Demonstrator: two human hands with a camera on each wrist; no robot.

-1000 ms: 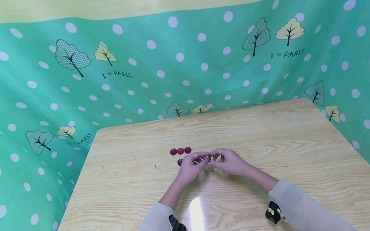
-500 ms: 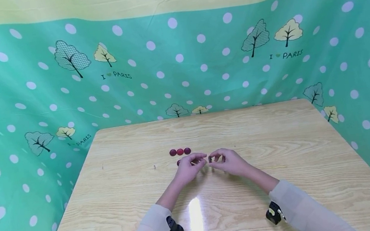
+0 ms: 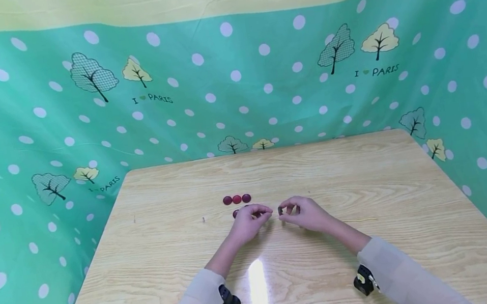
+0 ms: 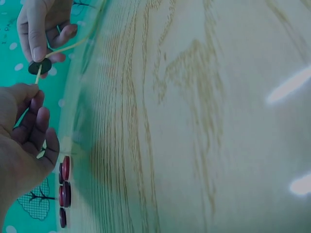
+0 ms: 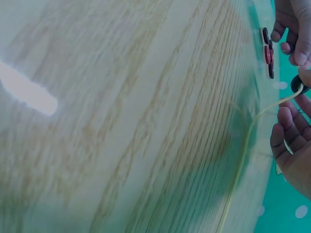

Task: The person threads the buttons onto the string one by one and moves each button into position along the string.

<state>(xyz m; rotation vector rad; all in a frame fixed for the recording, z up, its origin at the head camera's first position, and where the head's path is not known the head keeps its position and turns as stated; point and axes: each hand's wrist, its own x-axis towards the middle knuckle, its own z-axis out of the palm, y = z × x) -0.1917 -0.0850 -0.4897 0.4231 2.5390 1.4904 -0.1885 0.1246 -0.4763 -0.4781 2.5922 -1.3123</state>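
My right hand (image 3: 303, 214) has a dark disc (image 4: 44, 67) pinched between thumb and finger, and my left hand (image 3: 250, 222) is pinching the yellow string (image 5: 246, 145) just beside it. The wrist cams show the string running through the disc; on the head cam I can't make that out. It gets the row of three discs (image 3: 237, 199) fine, but my left hand covers a red disc (image 4: 66, 168) the left wrist cam catches. Right wrist cam crops both hands.
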